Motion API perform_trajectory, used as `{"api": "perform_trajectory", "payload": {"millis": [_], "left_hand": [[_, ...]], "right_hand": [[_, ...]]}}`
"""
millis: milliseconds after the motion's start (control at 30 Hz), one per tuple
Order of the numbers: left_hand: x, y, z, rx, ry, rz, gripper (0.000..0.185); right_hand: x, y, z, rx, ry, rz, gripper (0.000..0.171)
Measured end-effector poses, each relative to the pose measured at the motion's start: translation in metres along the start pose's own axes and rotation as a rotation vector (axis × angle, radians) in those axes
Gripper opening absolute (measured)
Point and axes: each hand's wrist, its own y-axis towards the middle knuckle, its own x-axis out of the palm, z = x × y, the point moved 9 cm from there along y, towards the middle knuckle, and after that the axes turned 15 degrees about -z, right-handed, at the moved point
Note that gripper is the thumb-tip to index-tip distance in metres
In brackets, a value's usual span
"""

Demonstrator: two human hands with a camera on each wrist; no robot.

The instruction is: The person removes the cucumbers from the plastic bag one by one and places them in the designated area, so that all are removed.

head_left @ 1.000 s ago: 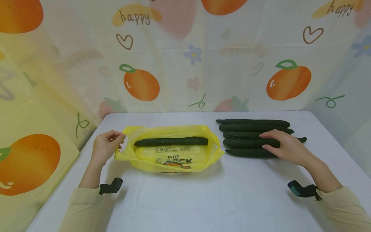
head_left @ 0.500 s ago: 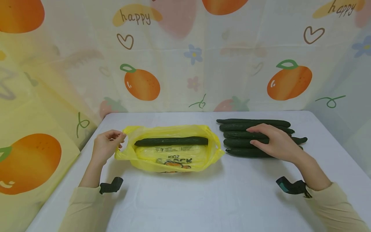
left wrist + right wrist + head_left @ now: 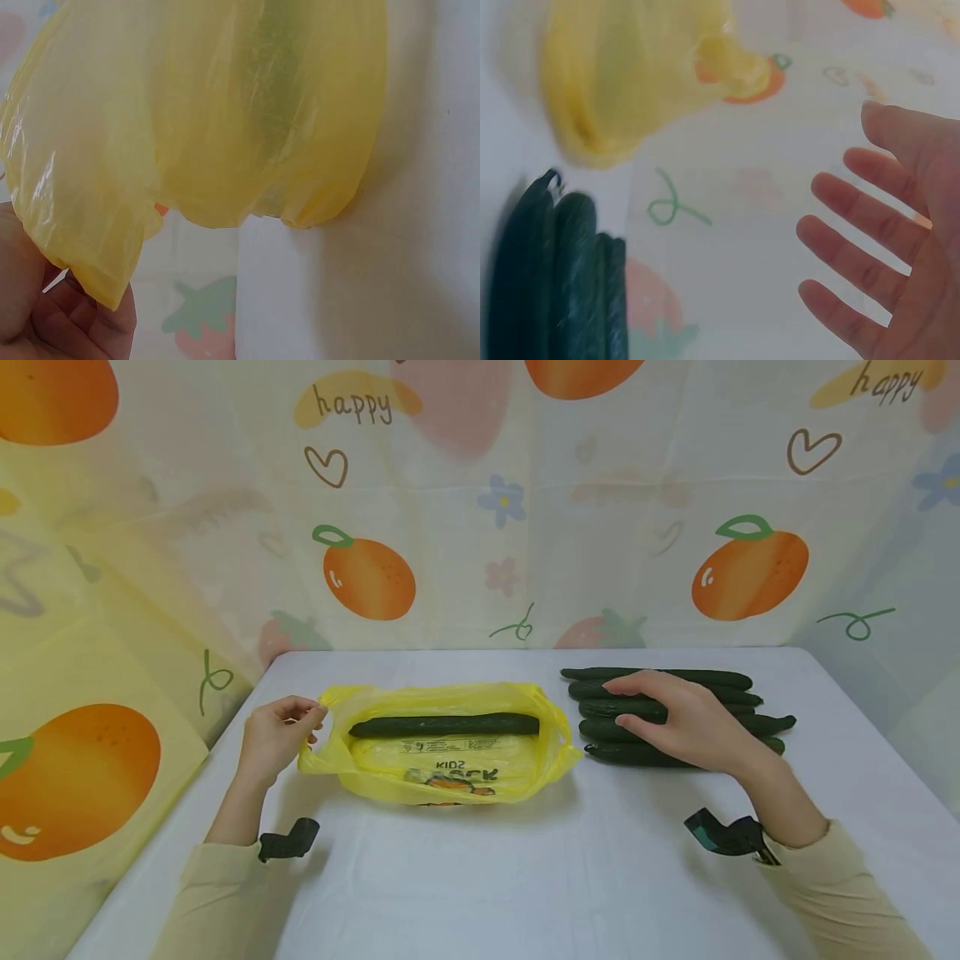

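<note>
A yellow plastic bag point(image 3: 450, 785) lies with its mouth spread wide, one dark green cucumber point(image 3: 446, 726) inside it. At its left end my left hand point(image 3: 276, 735) pinches the bag's handle; the left wrist view shows the yellow film point(image 3: 105, 262) between thumb and fingers. Several cucumbers point(image 3: 622, 731) lie side by side to the right of the bag. Over them hovers my right hand point(image 3: 690, 722), fingers spread and holding nothing. In the right wrist view its fingers point(image 3: 870, 214) are extended, apart from the cucumbers point(image 3: 574, 277).
A white-covered table point(image 3: 465, 877) carries everything. Behind it hangs a patterned cloth point(image 3: 600, 527) printed with oranges, and another patterned cloth point(image 3: 90, 610) borders the left side. A small black camera point(image 3: 288, 841) sits at the left wrist, another black camera point(image 3: 727, 833) at the right.
My right hand has moved left and slightly up across the row of cucumbers, its fingers spreading. The left hand and the bag have stayed in place.
</note>
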Motion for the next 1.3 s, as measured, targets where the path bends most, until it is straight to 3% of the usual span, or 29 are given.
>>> {"api": "perform_trajectory", "payload": {"millis": [300,567,867,1300], "left_hand": [[-0.001,0.000,-0.001,-0.012,-0.002,-0.003,0.031],[0.000,-0.001,-0.001,-0.012,-0.002,-0.005,0.032],[0.001,-0.001,-0.002,-0.010,-0.001,-0.005,0.032],[0.004,0.000,-0.001,-0.003,-0.003,-0.006,0.030]], "right_hand": [[-0.006,0.022,-0.026,-0.095,0.055,0.030,0.041],[0.002,0.042,-0.050,-0.175,0.077,-0.001,0.038],[0.019,0.066,-0.066,-0.190,0.119,-0.108,0.036],[0.044,0.105,-0.084,-0.142,0.173,-0.295,0.033]]}}
